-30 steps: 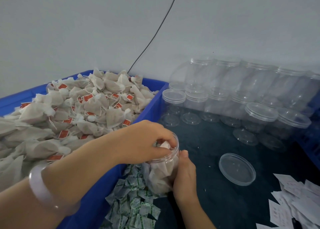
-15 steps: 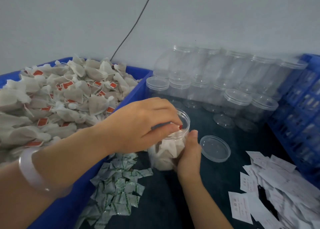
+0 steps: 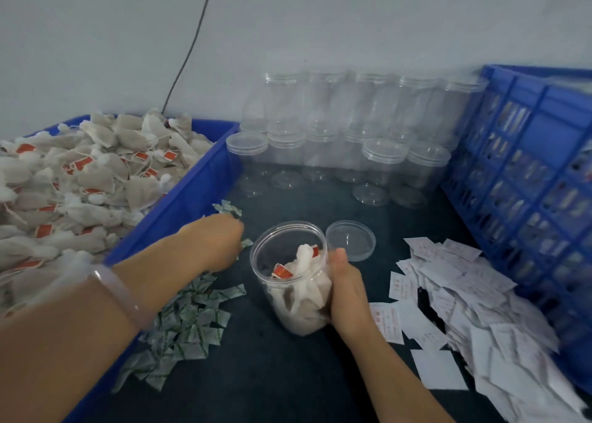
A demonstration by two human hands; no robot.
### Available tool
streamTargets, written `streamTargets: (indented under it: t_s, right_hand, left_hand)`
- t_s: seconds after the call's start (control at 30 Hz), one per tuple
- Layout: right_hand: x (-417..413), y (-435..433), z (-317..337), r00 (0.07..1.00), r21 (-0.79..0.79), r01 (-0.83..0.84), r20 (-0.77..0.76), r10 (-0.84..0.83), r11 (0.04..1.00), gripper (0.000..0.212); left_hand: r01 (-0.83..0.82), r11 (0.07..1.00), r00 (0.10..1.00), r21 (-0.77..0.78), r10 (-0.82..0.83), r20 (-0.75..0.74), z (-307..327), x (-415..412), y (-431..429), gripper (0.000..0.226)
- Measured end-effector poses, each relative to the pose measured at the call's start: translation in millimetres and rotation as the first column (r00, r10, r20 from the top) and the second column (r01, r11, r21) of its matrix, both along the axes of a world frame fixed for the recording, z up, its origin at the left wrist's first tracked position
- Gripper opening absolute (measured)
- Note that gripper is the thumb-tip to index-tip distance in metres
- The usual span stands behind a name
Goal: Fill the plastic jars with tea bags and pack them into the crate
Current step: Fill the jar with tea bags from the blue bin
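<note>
A clear plastic jar point(image 3: 298, 310), open at the top and partly filled with tea bags, stands on the dark table. My right hand point(image 3: 347, 291) grips its right side. Its loose lid point(image 3: 350, 240) lies just behind. My left hand point(image 3: 208, 243) is down on the pile of small green-printed sachets point(image 3: 189, 320) left of the jar, its fingertips hidden behind the hand. A blue bin point(image 3: 179, 211) heaped with tea bags point(image 3: 80, 182) fills the left. The blue slatted crate point(image 3: 528, 172) stands at the right.
Several empty clear jars point(image 3: 352, 118), some lidded, are stacked against the back wall. A heap of white paper slips point(image 3: 464, 300) lies between the jar and the crate. A black cable point(image 3: 189, 47) runs down the wall behind the bin.
My left hand has left the jar's mouth and dropped left onto the sachet pile. The right hand still holds the jar. The view has swung right, showing the crate.
</note>
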State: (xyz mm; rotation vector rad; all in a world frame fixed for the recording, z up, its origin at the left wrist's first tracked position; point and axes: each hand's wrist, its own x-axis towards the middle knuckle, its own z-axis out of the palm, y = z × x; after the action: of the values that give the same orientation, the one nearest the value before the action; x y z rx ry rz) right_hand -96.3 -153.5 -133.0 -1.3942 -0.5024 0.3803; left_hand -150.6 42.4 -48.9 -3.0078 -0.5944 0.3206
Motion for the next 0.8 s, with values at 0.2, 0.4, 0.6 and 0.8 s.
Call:
streamTargets:
  t_s: [0.2, 0.4, 0.6, 0.8]
  right_hand:
    - [4.1, -3.4, -3.8, 0.999, -0.042, 0.016, 0.033, -0.014, 0.999, 0.072]
    - [6.6, 0.9, -7.6, 0.992, -0.045, 0.116, 0.06, -0.113, 0.992, 0.081]
    - [7.0, 2.9, -9.8, 0.995, -0.03, 0.102, 0.022, -0.101, 0.994, 0.077]
    - [10.0, 3.6, -10.7, 0.993, -0.048, 0.114, 0.041, -0.112, 0.992, 0.082]
  left_hand:
    - [-0.292, 0.957, 0.943, 0.006, 0.286, 0.168, -42.0, 4.1, -9.1, 0.019]
    - [-0.286, 0.958, 0.915, 0.007, 0.271, 0.298, -43.5, -1.1, -4.4, 0.014]
    - [-0.217, 0.959, 0.778, -0.183, 0.283, 0.561, -32.1, -8.3, -5.0, 0.013]
    - [0.11, 0.94, 0.468, -0.322, 0.237, 0.852, 12.9, -18.9, -38.7, 0.018]
